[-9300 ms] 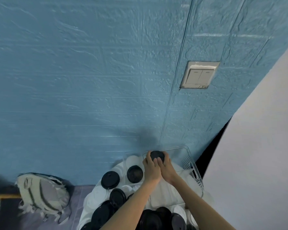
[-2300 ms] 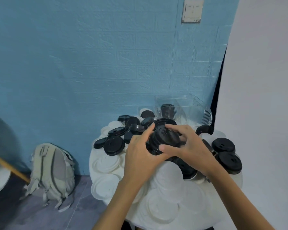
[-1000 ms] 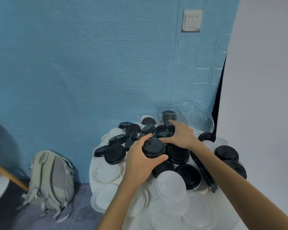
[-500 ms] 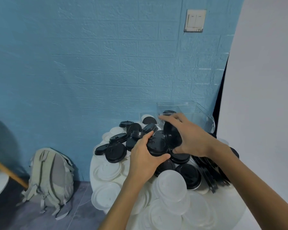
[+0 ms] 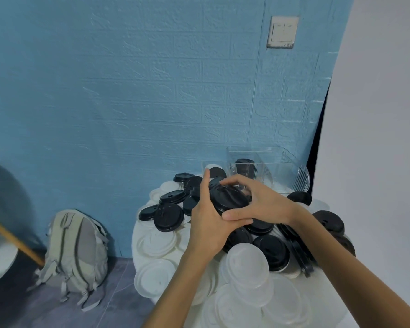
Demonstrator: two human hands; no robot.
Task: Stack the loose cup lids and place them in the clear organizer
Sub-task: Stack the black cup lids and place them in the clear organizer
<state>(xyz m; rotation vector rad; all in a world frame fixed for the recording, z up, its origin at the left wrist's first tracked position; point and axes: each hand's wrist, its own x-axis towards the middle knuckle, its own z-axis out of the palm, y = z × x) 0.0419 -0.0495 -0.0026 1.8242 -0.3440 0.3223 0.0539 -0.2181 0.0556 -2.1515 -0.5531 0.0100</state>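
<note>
Both hands meet above the middle of the round white tabletop, holding one small stack of black cup lids between them. Left hand: grip curled around the stack's near-left edge, thumb up along its rim. Right hand: grip curled over the top and right side, thumb underneath, touching the left hand. The number of lids in the held stack cannot be told.

Loose lids cover the tabletop. Black lids: about fifteen visible, clustered left of and behind the hands and along the right edge, several overlapping. White lids: roughly ten, overlapping at the near side and left rim; an exact count is not possible.

One clear organizer stands at the far right of the tabletop, against the blue wall. One stack of black lids stands inside its left part.

One grey backpack leans on the floor. One light switch is on the wall.
</note>
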